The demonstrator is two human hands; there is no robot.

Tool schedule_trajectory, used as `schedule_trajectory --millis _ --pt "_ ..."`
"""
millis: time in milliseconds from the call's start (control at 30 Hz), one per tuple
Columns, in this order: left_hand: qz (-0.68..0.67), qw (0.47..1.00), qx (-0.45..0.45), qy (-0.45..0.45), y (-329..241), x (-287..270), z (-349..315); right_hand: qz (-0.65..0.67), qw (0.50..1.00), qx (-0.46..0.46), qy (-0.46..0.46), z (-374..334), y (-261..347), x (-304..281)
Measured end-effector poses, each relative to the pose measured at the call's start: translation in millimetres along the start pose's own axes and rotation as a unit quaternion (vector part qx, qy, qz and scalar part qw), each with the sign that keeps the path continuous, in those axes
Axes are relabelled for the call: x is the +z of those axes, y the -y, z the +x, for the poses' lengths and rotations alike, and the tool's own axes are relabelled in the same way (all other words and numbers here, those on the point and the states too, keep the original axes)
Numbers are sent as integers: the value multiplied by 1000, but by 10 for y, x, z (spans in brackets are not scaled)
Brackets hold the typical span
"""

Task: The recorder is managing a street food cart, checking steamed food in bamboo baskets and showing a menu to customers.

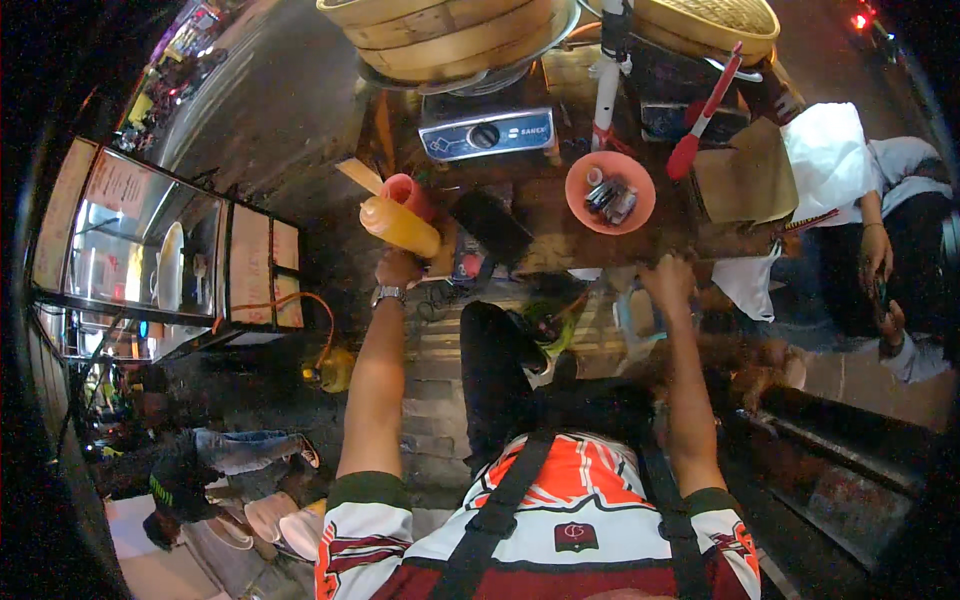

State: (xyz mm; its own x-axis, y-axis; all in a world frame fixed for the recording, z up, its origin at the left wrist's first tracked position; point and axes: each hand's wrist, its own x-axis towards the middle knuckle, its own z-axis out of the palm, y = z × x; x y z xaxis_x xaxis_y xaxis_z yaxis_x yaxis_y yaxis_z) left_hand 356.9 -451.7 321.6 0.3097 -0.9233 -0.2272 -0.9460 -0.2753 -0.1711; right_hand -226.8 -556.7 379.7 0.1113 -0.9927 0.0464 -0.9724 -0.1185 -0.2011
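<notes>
My left hand (pixel 398 268), with a watch (pixel 388 294) on its wrist, is at the table's near edge. A squeeze bottle (pixel 402 228) of yellow-orange sauce lies tilted just above it; the fingers are hidden, so I cannot tell whether they touch it. Behind the bottle stands a pink cup (pixel 406 190). A dark flat object (pixel 492 222) lies to its right. Further right, my right hand (pixel 668 278) has its fingers curled at the edge of the wooden table (pixel 560 250). Beyond that hand sits a pink bowl (pixel 640 205) holding small packets.
Bamboo steamers (pixel 450 40) stand at the back above a portable stove (pixel 487 135). Red-tipped tongs (pixel 705 120) lean near an open cardboard box (pixel 745 178) and a white plastic bag (pixel 828 150). A seated person (pixel 890 230) is at right. A glass display cart (pixel 150 240) stands left.
</notes>
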Motion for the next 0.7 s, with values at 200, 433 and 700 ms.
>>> schedule_trajectory --millis 200,433,700 --pt "-46 999 7 16 -408 -82 52 -27 998 -35 -51 -152 -251 112" --pt "39 994 -2 98 -366 -345 -15 34 998 31 50 -45 -61 -133" --pt "36 996 72 42 -346 -494 -86 -28 999 15 29 -53 -175 73"
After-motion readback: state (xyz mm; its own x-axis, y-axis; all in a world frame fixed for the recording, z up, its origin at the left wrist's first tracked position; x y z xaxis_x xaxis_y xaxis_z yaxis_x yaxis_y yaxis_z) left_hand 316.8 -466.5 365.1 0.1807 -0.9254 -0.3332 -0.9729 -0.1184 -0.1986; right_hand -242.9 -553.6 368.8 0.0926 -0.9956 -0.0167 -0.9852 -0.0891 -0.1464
